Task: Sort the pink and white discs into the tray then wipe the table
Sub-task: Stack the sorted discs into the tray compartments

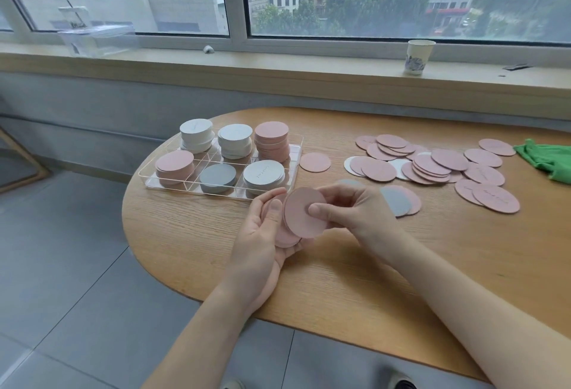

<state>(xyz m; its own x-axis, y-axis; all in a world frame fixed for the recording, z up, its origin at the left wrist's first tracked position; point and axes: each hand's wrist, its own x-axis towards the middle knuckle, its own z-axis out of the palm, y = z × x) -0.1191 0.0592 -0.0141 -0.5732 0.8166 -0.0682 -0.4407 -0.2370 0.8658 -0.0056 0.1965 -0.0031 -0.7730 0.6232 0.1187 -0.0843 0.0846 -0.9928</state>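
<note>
My left hand [262, 234] cups a small stack of pink discs [285, 235] above the table's front left part. My right hand [352, 212] pinches the top pink disc [301, 214] of that stack between thumb and fingers. Behind the hands stands a clear six-compartment tray [295, 161] holding pink stacks [272, 139], white stacks [196, 136] and a grey-topped stack [217, 177]. A loose heap of pink and white discs [432, 166] covers the table to the right. One pink disc [315, 162] lies alone beside the tray.
A green cloth [548, 159] lies at the table's right edge. The wooden table [324, 289] has a rounded left end over a grey tiled floor. On the windowsill stand a paper cup [417, 56] and a clear plastic box [97, 39].
</note>
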